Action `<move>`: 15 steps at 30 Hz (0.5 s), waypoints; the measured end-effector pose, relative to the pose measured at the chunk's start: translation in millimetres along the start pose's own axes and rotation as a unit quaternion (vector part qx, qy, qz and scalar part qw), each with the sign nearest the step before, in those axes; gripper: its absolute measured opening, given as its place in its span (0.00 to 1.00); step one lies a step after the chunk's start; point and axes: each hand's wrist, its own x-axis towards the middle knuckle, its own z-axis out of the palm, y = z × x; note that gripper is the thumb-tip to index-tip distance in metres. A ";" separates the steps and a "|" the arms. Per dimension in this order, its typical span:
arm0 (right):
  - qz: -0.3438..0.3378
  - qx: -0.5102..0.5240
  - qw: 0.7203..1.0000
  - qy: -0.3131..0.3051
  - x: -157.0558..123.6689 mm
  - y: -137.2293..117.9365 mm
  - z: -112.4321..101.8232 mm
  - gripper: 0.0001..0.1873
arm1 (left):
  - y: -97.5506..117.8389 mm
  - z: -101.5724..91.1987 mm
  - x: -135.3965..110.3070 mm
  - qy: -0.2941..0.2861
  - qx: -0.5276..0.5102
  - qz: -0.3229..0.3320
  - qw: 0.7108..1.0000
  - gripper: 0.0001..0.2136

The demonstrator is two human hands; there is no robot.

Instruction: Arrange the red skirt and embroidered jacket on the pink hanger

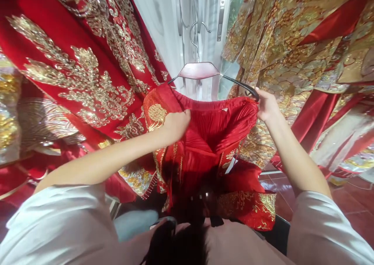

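A red dress (201, 140) with gold embroidery hangs in front of me on a hanger (198, 69) with black arms and a metal hook. My left hand (179, 125) is closed at the dress's left front, its fingers curled by the edge of the red cloth. At the right end of the hanger, my right hand (265, 104) grips the black arm tip and the dress's shoulder edge there. The dress's neckline sags open between my hands, and a white tag (231, 165) dangles at its right side. The hook stands free above the hanger.
Red garments with gold sequins (87, 74) hang close on the left. Gold patterned garments (274, 51) hang on the right, with a red cloth (306, 121) below them. Behind the hanger are a white curtain (154, 20) and a door lock plate (221, 16). Reddish tiles (350, 202) cover the floor.
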 end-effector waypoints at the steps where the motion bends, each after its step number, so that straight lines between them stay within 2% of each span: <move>1: 0.003 0.002 1.000 0.002 0.4 0.7 -0.7 0.08 | 1.9 0.5 5.8 -0.017 -0.003 0.010 1.000 0.16; 2: 0.006 0.003 1.000 0.002 0.1 1.4 -1.2 0.08 | 3.2 -3.7 12.2 -0.019 -0.009 0.020 1.000 0.15; 3: 0.010 0.005 1.000 0.001 -0.5 2.1 -1.4 0.08 | 4.0 -11.9 19.7 0.007 -0.017 0.034 0.999 0.15; 6: 0.020 0.013 1.000 -0.006 -2.8 2.8 -1.3 0.07 | 3.8 -48.4 50.4 0.192 -0.030 0.111 0.975 0.21; 7: 0.023 0.015 1.000 -0.011 -3.3 2.1 -1.4 0.07 | 3.0 -60.0 63.1 0.238 -0.033 0.138 0.961 0.23; 8: 0.026 0.014 0.999 -0.016 -3.4 1.1 -1.9 0.07 | 2.1 -69.6 76.4 0.258 -0.040 0.158 0.952 0.23; 10: 0.023 0.005 0.999 -0.027 -3.0 -1.8 -4.6 0.07 | 1.1 -80.6 101.8 0.239 -0.069 0.178 0.952 0.21; 12: 0.012 -0.022 0.999 -0.039 -1.9 -4.8 -9.9 0.11 | 1.4 -82.2 120.9 0.213 -0.100 0.175 0.956 0.21; 15: 0.000 -0.087 0.995 -0.049 2.5 -9.9 -19.1 0.18 | 3.1 -78.6 131.6 0.218 -0.115 0.173 0.954 0.23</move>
